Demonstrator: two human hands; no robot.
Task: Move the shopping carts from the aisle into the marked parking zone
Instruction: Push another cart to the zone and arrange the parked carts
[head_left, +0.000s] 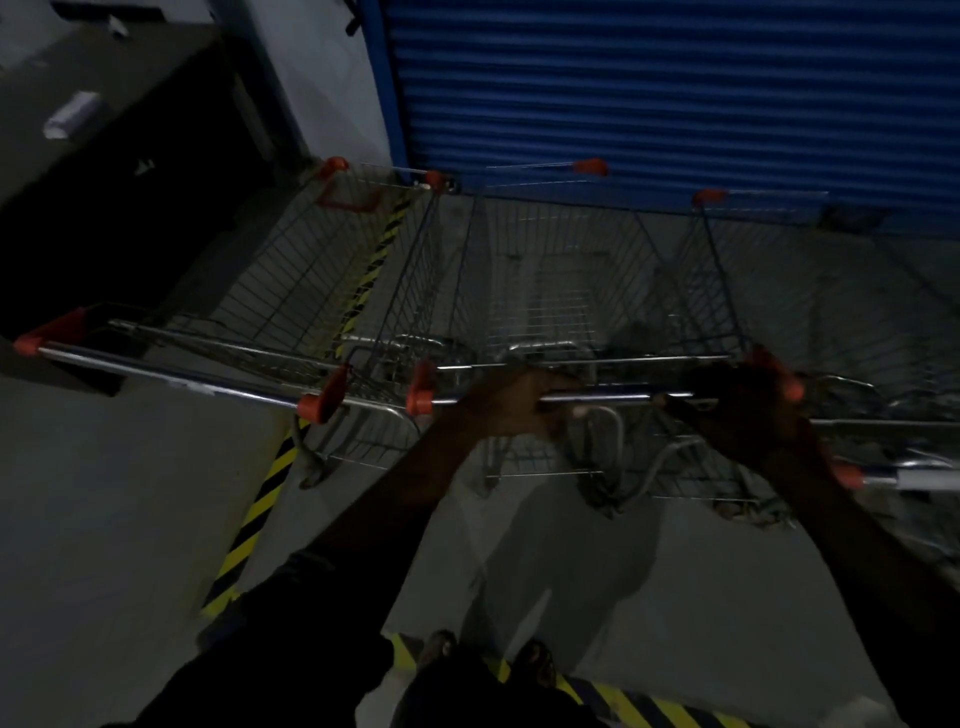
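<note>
Left hand (511, 402) and right hand (737, 410) grip the handle (597, 399) of the cart (545, 291), standing before the shutter (675, 93) among other carts (291, 280), past the tape (260, 499) (stiff wire, probably free-rolling; the bar steers best).

Left cart (270, 291), middle cart (545, 296), right cart (810, 312) — wire baskets, orange-capped handles, upright, side by side; striped tape (260, 499) under left cart.

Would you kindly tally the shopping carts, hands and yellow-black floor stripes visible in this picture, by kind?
Shopping carts: 3 (left cart, middle cart, right cart partly cut off)
Hands: 2 (left hand, right hand, both gripping the middle cart)
Yellow-black floor stripes: 2 (side stripe, near stripe)
Total: 7
</note>
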